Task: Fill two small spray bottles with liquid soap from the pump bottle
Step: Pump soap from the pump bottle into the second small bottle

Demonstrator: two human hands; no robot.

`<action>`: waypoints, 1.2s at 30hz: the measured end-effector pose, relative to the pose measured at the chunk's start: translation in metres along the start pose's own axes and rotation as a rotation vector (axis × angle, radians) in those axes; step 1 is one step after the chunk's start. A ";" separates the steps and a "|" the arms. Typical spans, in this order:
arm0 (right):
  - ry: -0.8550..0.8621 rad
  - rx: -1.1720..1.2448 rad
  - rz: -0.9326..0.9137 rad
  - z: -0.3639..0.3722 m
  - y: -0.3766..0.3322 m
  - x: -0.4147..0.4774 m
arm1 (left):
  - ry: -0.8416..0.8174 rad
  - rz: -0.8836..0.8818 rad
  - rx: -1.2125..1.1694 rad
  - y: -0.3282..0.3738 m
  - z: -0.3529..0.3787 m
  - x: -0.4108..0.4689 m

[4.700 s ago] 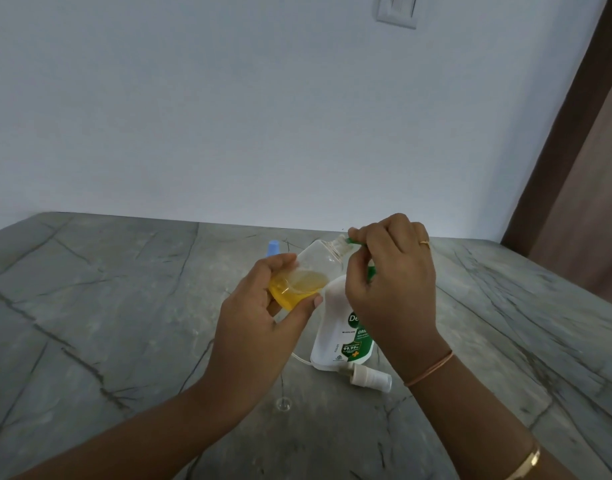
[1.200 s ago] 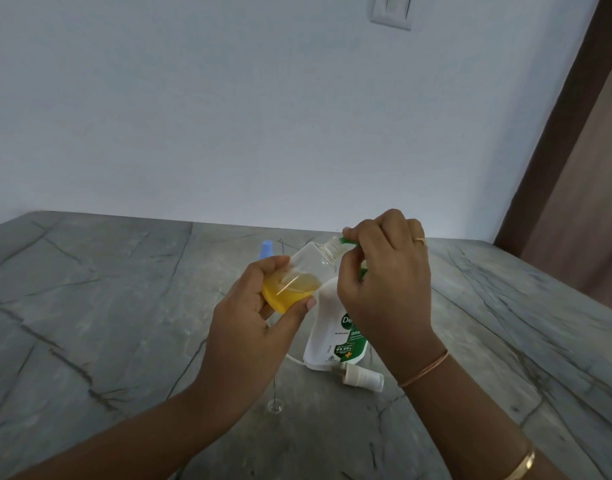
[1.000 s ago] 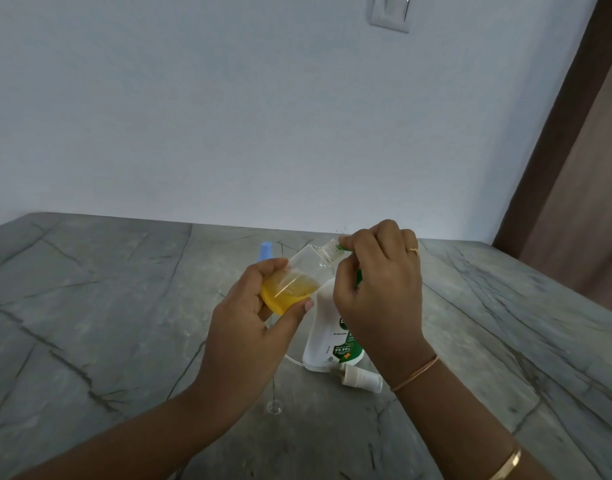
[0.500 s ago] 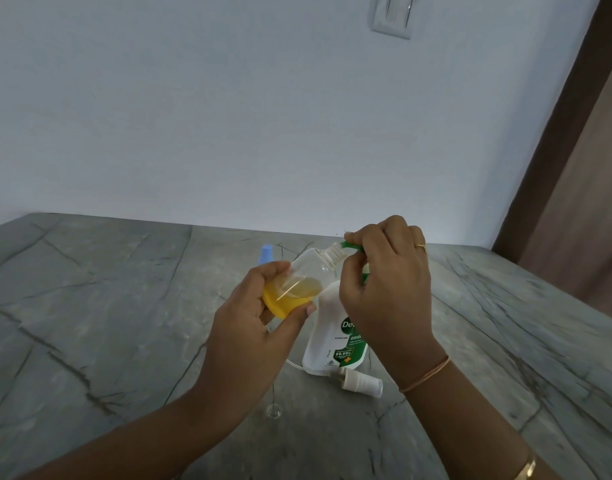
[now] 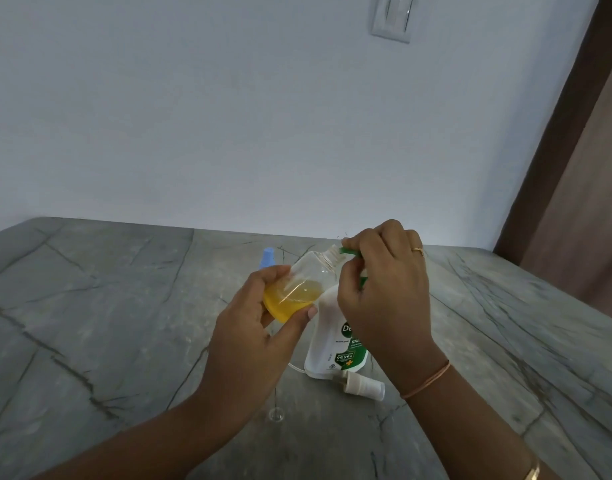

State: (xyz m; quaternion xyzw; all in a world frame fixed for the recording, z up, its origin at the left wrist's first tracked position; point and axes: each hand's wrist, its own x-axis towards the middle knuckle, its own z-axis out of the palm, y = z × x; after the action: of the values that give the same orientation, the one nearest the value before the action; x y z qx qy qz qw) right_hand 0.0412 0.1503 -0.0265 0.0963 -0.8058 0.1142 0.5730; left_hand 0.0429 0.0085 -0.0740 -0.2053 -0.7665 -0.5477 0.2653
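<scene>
The third-full spray bottle [image 5: 306,280] is gripped tilted above the tabletop [image 5: 90,323] by the left hand [image 5: 259,341], while the pump spout [image 5: 349,251], pinched by the right hand [image 5: 384,292], is raised again for another stroke.

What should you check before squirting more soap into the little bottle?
1. Small bottle mouth uncovered: ok.
2. Green nozzle at that mouth: ok.
3. Left hand has a grip round the small bottle: ok.
4. Room above the yellow soap: ok.
5. Soap left in the white pump bottle: cannot tell, it is not see-through.
6. Spray top waiting on the table: ok.
</scene>
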 end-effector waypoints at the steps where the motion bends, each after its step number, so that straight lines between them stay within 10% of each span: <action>1: -0.001 -0.003 0.001 -0.001 0.000 0.001 | 0.003 -0.003 -0.007 0.000 0.000 0.000; 36: 0.031 0.011 -0.018 0.004 0.003 -0.004 | -0.008 0.007 -0.024 0.003 -0.001 -0.001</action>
State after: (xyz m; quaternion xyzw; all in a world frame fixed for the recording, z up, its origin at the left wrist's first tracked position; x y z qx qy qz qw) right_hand 0.0379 0.1514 -0.0322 0.1050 -0.7953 0.1150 0.5859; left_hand 0.0458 0.0088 -0.0726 -0.2133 -0.7601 -0.5551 0.2619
